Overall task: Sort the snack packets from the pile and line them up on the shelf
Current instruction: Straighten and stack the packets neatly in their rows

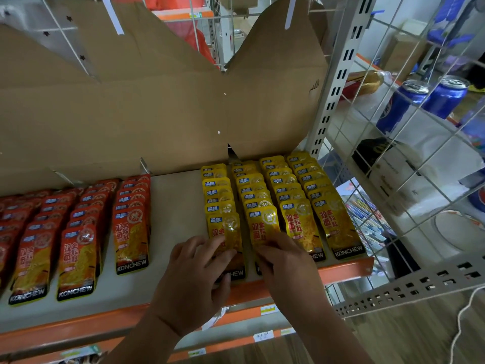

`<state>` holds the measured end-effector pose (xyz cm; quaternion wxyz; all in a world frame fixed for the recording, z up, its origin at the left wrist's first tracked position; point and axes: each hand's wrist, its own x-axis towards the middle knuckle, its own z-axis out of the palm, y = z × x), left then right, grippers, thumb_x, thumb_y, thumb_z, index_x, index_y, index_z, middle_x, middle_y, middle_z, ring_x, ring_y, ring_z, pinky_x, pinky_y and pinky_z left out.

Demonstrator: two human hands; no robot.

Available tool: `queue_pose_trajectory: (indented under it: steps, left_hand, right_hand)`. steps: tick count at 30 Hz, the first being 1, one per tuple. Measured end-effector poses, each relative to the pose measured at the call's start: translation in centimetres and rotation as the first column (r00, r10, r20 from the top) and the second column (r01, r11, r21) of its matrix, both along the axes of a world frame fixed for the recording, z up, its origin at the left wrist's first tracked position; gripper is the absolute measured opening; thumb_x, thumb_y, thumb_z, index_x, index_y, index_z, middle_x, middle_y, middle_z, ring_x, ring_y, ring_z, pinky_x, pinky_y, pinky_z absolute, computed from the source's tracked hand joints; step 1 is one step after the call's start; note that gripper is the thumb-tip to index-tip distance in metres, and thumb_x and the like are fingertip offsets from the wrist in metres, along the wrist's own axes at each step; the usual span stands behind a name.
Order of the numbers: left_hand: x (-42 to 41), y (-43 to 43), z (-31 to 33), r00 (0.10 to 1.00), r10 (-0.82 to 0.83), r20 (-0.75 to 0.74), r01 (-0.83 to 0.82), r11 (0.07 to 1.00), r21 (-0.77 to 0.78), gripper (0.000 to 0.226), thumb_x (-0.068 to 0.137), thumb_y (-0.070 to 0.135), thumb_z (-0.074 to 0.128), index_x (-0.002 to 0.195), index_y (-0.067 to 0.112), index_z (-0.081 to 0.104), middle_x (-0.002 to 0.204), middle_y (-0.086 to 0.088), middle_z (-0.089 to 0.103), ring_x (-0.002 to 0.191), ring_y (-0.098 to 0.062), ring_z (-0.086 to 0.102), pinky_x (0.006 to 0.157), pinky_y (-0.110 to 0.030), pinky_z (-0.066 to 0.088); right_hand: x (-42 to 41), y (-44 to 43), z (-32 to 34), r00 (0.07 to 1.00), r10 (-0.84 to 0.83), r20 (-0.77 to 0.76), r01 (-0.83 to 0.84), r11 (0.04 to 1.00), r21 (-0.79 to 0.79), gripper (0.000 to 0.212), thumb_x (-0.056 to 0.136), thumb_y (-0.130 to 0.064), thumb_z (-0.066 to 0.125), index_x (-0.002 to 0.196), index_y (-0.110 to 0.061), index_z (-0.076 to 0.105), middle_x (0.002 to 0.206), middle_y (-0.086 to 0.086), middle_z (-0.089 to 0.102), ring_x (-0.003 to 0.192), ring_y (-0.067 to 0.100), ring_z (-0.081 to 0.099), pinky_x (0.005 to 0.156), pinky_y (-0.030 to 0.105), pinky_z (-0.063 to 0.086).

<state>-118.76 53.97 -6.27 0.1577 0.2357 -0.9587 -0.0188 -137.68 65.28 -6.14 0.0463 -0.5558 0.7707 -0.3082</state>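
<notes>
Yellow snack packets (299,224) lie in several overlapping rows on the right part of the shelf (178,203). Red snack packets (131,232) lie in similar rows on the left. My left hand (199,274) rests with straight fingers on the front packet of the leftmost yellow row (225,227). My right hand (283,261) lies flat on the front packet of the second yellow row (262,224), fingers pointing left. Both hands cover the lower halves of those packets.
A bare strip of shelf separates the red and yellow rows. Brown cardboard (157,109) backs the shelf. An orange rail (346,269) edges the front. To the right, a wire grid (409,158) fences off blue cans (401,106) and boxes.
</notes>
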Motion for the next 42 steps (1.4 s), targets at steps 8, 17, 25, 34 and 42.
queue_pose_trajectory:
  steps: [8,17,25,34,42]
  left_hand:
    - [0.0,0.0,0.0,1.0,-0.001,0.0,0.001,1.0,-0.002,0.039,0.09,0.037,0.056,0.123,0.024,0.072,0.134,-0.001,0.062,0.112,-0.03,0.056,0.089,-0.046,0.046]
    - [0.0,-0.1,-0.1,1.0,-0.005,0.009,0.005,1.0,-0.001,0.039,0.09,0.037,0.056,0.123,0.024,0.071,0.135,-0.001,0.061,0.112,-0.03,0.056,0.089,-0.045,0.046]
    - [0.1,-0.1,-0.1,1.0,-0.008,0.009,0.008,1.0,-0.005,0.038,0.089,0.036,0.057,0.123,0.024,0.07,0.134,0.0,0.061,0.111,-0.029,0.057,0.088,-0.045,0.046]
    - [0.0,-0.2,-0.3,1.0,0.002,0.029,-0.001,1.0,-0.002,0.038,0.089,0.037,0.057,0.123,0.025,0.07,0.135,0.0,0.061,0.114,-0.029,0.056,0.09,-0.046,0.046]
    - [0.1,-0.1,-0.2,1.0,-0.001,0.017,0.002,1.0,-0.013,0.039,0.089,0.037,0.056,0.123,0.024,0.07,0.134,0.0,0.061,0.114,-0.028,0.056,0.089,-0.045,0.047]
  right_hand:
    - [0.2,-0.6,0.3,1.0,-0.024,0.0,0.024,0.998,0.055,0.021,0.08,-0.008,0.069,0.093,-0.023,0.076,0.095,-0.006,0.06,0.08,0.02,0.061,0.066,0.035,0.055]
    - [0.2,-1.2,0.5,1.0,-0.03,0.007,0.03,0.997,0.077,0.027,0.081,-0.012,0.057,0.097,-0.021,0.077,0.095,-0.004,0.06,0.08,0.023,0.062,0.066,0.037,0.056]
    - [0.1,-1.4,0.5,1.0,-0.022,0.021,0.02,0.997,0.069,0.025,0.082,-0.011,0.063,0.101,-0.022,0.076,0.098,-0.005,0.059,0.084,0.021,0.063,0.07,0.037,0.058]
    - [0.3,-1.4,0.5,0.999,-0.035,0.008,0.035,0.998,0.054,0.028,0.08,-0.015,0.056,0.098,-0.021,0.077,0.094,-0.004,0.06,0.08,0.021,0.063,0.069,0.036,0.057]
    - [0.2,-1.5,0.3,0.999,-0.045,0.007,0.044,0.997,0.059,0.026,0.081,-0.012,0.061,0.1,-0.021,0.077,0.094,-0.004,0.059,0.08,0.02,0.063,0.069,0.035,0.057]
